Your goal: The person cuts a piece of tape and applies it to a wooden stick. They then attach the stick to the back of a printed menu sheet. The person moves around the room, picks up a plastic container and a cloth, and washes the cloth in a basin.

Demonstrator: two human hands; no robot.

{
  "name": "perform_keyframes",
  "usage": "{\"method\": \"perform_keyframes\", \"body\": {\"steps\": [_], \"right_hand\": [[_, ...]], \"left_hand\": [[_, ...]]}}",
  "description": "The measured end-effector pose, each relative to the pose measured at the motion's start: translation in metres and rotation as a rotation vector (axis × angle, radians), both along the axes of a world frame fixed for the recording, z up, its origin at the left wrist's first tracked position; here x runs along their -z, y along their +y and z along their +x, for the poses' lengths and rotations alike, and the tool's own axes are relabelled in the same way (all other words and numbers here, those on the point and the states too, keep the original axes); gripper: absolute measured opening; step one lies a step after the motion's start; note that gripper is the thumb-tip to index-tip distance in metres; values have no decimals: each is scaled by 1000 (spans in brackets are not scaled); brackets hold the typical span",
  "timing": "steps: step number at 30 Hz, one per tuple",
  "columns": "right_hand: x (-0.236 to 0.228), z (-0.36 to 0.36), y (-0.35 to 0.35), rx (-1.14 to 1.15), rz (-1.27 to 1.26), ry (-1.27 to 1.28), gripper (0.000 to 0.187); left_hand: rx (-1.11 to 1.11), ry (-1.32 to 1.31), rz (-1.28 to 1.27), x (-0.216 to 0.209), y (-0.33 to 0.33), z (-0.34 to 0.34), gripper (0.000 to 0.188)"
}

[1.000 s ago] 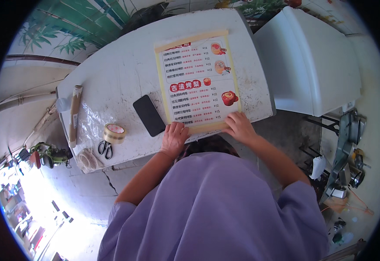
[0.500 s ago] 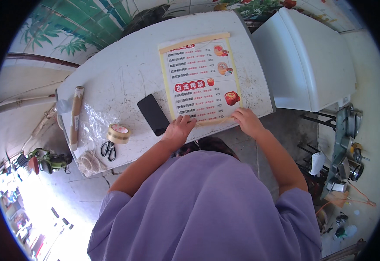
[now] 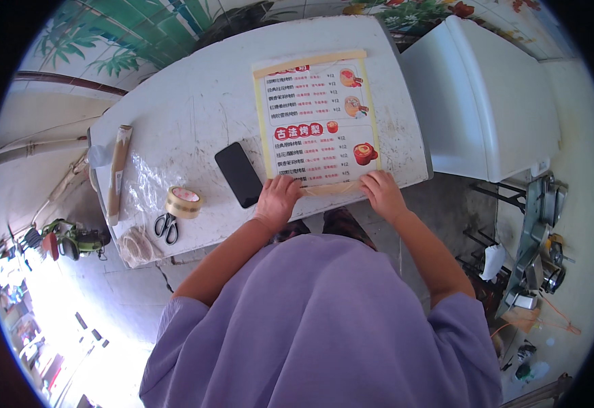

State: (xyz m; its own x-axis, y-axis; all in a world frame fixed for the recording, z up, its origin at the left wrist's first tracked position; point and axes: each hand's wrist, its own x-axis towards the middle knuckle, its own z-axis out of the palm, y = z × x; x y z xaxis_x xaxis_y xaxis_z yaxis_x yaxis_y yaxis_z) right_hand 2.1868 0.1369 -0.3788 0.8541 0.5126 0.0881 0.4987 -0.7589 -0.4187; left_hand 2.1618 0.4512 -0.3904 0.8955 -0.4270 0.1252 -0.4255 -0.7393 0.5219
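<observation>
The left hand [image 3: 276, 202] and right hand [image 3: 385, 196] cover the lower corners of the menu sheet [image 3: 317, 122], so the exact hold of their fingers [image 3: 289, 183] cannot be told. The shirt [image 3: 324, 319] hides most of the trousers [image 3: 346, 223] and runs off the lower edge; glare blurs the clutter [image 3: 26, 333] at lower left.

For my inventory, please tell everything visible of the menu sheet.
The menu sheet looks like white paper with black and red print, cup pictures and yellow sides. Tan strips cross its far and near ends. It lies mostly flat on the table, right of the phone; the left hand and right hand touch its near edge.
</observation>
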Motion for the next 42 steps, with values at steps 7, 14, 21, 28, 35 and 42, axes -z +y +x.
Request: {"method": "perform_keyframes", "body": {"steps": [7,14,21,28,35,42], "right_hand": [[-10,8,4,-235,-63,-113,15],[0,26,-7,-251,3,34,11],[-4,57,-3,-113,135,-35,32],[-2,52,-10,-380,-30,-76,22],[-3,74,0,-267,219,-41,17],[-1,86,0,-154,44,136,17]], "left_hand": [[134,-98,55,-16,-10,1,22],[136,-23,102,-15,-10,14,19],[-35,-38,126,-14,-6,30,19],[22,-169,174,-20,-19,17,33],[-16,-45,192,-11,-13,35,33],[50,-196,221,-22,-20,46,36]]}}
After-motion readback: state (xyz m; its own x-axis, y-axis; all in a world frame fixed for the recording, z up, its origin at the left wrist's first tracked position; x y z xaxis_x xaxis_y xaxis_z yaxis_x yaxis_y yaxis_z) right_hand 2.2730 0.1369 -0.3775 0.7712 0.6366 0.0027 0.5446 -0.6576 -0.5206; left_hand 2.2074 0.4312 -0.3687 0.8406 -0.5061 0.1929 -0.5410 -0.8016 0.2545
